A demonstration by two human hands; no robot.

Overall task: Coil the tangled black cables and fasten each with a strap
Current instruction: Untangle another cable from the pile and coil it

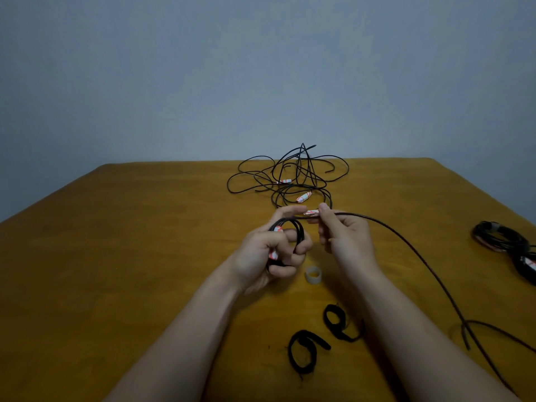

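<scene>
My left hand (pixel 269 250) grips a small coil of black cable (pixel 290 227) with red-and-white tags, fingers curled through the loops. My right hand (pixel 342 236) pinches the same cable just right of the coil, beside a red-and-white tag (pixel 311 212). From there the loose cable (pixel 420 256) runs down to the right and off the table's near edge. A tangled heap of black cables (pixel 290 178) lies at the far middle of the table. Two black straps (pixel 304 353) (pixel 339 322) lie curled near me, between my forearms.
The table (pixel 130 242) is covered in mustard-yellow cloth. A small roll of clear tape (pixel 313 274) stands under my hands. Two coiled black cable bundles (pixel 501 237) (pixel 526 266) lie at the right edge. A grey wall rises behind.
</scene>
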